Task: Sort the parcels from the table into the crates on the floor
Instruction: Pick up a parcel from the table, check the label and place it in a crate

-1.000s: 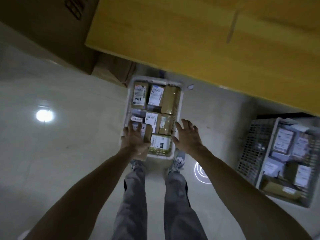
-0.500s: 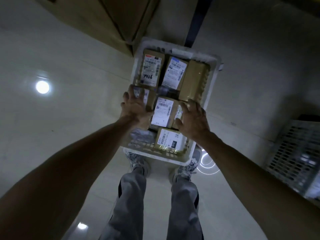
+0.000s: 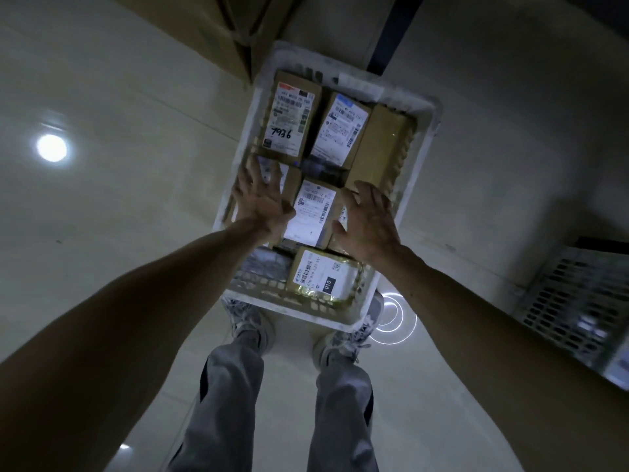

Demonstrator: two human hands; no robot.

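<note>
A white plastic crate (image 3: 423, 131) stands on the floor in front of my feet, packed with several brown labelled parcels. My left hand (image 3: 262, 199) lies flat, fingers straight, on a small parcel (image 3: 289, 178) at the crate's left side. My right hand (image 3: 369, 219) rests with spread fingers on parcels at the right side. Between the hands sits a parcel with a white label (image 3: 311, 212). A parcel marked 7936 (image 3: 289, 120) lies at the far left of the crate, and a yellow padded parcel (image 3: 323, 277) lies nearest my feet.
A second grey mesh crate (image 3: 578, 301) stands on the floor at the right. Cardboard boxes (image 3: 238, 32) sit beyond the white crate, with a dark table leg (image 3: 388, 32) beside them. My shoes (image 3: 248, 321) touch the white crate's near edge. Glossy floor surrounds it.
My head has dropped closer over the white crate and the table top has left view. Both hands have moved forward onto the parcels in the crate's middle row.
</note>
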